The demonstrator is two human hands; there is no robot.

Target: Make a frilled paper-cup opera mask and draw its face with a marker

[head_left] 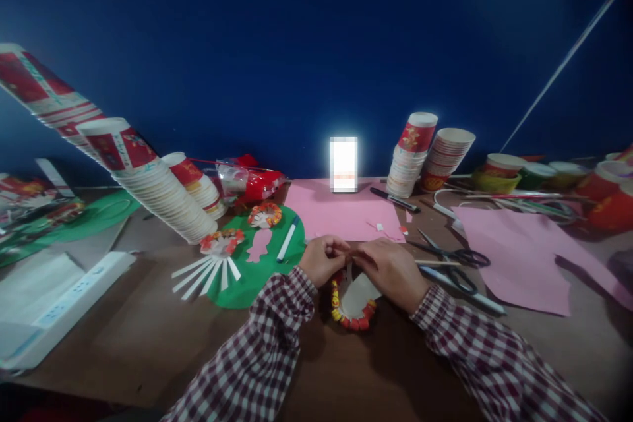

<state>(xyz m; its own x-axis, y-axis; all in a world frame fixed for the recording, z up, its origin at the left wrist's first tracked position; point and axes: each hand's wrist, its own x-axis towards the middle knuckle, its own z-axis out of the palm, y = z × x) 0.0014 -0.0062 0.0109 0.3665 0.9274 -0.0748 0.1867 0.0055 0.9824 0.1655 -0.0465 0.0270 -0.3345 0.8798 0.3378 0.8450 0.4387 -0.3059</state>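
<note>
Between my hands is a cut paper cup point(353, 300), its pale inside facing up and its rim edged with curled red and yellow strips. My left hand point(322, 262) is closed, thumb and fingers pinching the cup's far edge. Close beside it, my right hand point(393, 269) bends its fingers over the same edge, also closed on the cup. The exact bit under the fingertips is hidden. To the left, a green paper sheet point(232, 293) carries a pink paper cutout point(260, 245), a marker point(287, 241) and a cup piece with curled edges point(265, 214).
A cup cut into straight white strips point(210, 275) overlaps the green sheet. Tall stacks of paper cups point(153, 178) lean at the left; more cups point(408, 161) stand behind. Scissors point(467, 257) and pink paper point(519, 260) lie right, a white power strip point(74, 303) left.
</note>
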